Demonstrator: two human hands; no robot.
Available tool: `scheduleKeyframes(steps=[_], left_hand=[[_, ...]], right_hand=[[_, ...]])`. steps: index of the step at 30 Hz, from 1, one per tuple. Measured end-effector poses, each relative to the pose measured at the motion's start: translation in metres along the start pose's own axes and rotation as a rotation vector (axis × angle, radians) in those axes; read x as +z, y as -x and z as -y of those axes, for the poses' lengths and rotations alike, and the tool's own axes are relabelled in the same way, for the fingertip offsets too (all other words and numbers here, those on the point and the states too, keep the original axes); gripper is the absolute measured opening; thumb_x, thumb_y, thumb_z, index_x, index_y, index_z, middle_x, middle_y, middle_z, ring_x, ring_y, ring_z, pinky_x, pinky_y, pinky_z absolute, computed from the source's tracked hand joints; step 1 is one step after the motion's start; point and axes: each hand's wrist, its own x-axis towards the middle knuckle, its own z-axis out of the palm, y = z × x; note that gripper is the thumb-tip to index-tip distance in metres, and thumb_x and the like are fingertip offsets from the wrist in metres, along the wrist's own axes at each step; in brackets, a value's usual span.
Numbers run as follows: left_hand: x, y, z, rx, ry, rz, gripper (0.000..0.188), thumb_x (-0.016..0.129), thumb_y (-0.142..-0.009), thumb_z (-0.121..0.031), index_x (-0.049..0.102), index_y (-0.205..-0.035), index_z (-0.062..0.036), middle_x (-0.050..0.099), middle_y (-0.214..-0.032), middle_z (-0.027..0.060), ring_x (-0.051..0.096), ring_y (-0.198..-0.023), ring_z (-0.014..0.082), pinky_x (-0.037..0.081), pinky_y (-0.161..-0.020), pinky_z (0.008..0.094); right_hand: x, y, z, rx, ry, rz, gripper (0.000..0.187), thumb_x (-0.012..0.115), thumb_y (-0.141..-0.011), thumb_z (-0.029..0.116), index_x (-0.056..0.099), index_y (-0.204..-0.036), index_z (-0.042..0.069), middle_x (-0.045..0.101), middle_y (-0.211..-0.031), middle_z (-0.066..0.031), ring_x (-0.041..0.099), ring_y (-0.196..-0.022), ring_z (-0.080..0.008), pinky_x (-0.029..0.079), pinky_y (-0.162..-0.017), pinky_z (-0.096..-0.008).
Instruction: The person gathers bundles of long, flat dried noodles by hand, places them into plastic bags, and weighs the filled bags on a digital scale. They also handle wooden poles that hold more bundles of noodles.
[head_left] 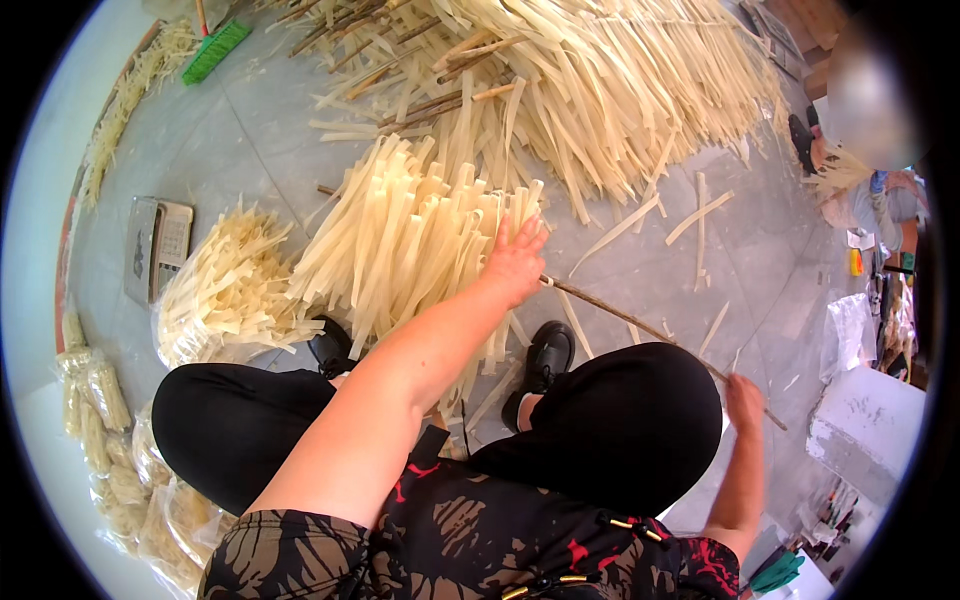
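The grey tiled floor (780, 270) is covered in part by a large heap of pale strips (610, 95), with sticks (480, 58) seen among them. To the left of the heap, a green broom (217, 52) is rested; nearer on that side, a flat keyed device (172, 240) and a bushy bunch (235, 290) are set down. Loose strips (700, 215) are scattered just nearer than the heap.

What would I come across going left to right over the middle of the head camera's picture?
Scale-like device, bagged bundle of pale strips, draped pale strips, left hand, right hand gripping a stick, crumpled clear plastic.
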Motion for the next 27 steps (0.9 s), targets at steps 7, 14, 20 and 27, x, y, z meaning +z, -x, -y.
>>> scheduleKeyframes(steps=[7, 14, 20, 27], left_hand=[[0.024, -0.002, 0.004, 0.078, 0.054, -0.177, 0.02, 0.062, -0.083, -0.029, 0.066, -0.101, -0.0201, 0.029, -0.153, 0.0007, 0.01, -0.146, 0.0269, 0.001, -0.115, 0.0576], [0.027, -0.005, 0.026, 0.071, 0.002, -0.067, 0.022, 0.061, -0.082, -0.022, 0.066, -0.104, -0.0219, 0.029, -0.153, -0.0011, 0.01, -0.146, 0.0259, 0.002, -0.117, 0.0525], [0.029, -0.013, 0.028, 0.035, -0.031, -0.034, 0.024, 0.064, -0.08, -0.023, 0.067, -0.104, -0.0219, 0.03, -0.153, -0.0001, 0.012, -0.146, 0.0266, 0.004, -0.116, 0.0541], [0.017, -0.004, 0.014, 0.051, 0.092, -0.046, 0.023, 0.065, -0.078, -0.02, 0.068, -0.101, -0.0221, 0.032, -0.151, 0.0002, 0.014, -0.145, 0.0269, 0.005, -0.116, 0.0558]], right_hand=[[0.015, -0.11, 0.248, -0.179, -0.335, 0.105, 0.02, 0.062, -0.088, 0.026, 0.059, -0.103, 0.012, 0.063, -0.093, -0.0116, 0.061, -0.09, -0.0355, 0.048, -0.075, -0.0461], [0.0, -0.038, 0.066, -0.068, -0.018, 0.006, 0.011, 0.062, -0.084, 0.02, 0.058, -0.092, 0.012, 0.06, -0.087, -0.0103, 0.06, -0.085, -0.0324, 0.048, -0.069, -0.0439], [-0.006, 0.022, -0.019, 0.107, 0.118, 0.073, 0.008, 0.061, -0.081, 0.013, 0.06, -0.088, 0.01, 0.061, -0.084, -0.013, 0.059, -0.084, -0.0352, 0.048, -0.072, -0.0442], [-0.01, -0.08, 0.23, -0.059, -0.487, 0.245, 0.02, 0.057, -0.085, 0.018, 0.059, -0.099, 0.004, 0.062, -0.095, -0.0206, 0.059, -0.097, -0.0397, 0.047, -0.08, -0.0452]])
